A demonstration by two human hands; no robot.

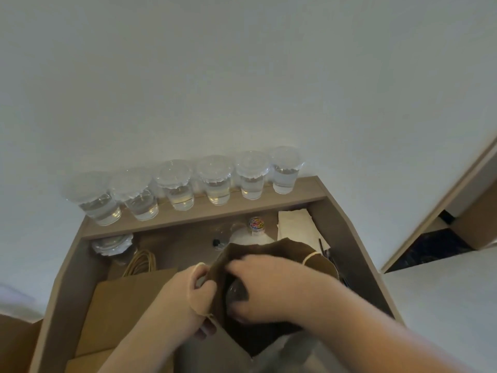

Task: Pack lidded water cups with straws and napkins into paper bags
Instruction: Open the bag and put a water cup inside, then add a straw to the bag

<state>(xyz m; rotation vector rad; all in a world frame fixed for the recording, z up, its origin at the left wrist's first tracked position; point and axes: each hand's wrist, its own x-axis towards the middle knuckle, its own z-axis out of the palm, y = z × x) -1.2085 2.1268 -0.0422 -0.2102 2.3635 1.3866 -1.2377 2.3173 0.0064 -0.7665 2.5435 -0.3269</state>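
The right hand (266,289), fingers curled over a lidded water cup (235,292), holds it inside the open paper bag (250,251), whose left rim the left hand (188,297) pinches just beside it, likely to keep the mouth wide and the cup upright; beyond both, six lidded cups (217,181) line the shelf (312,188).

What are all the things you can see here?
lidded water cups: six, clear, row on back shelf
open bag: one, brown, centre
cup in the bag: one, clear, inside open bag
flat bags: stack, brown, front left
napkins: pile, white, back right
paper clip jar: one, coloured clips, back middle
spare lids: stack, clear, back left
left hand: one, grips open bag's rim
right hand: one, inside open bag, holding the cup
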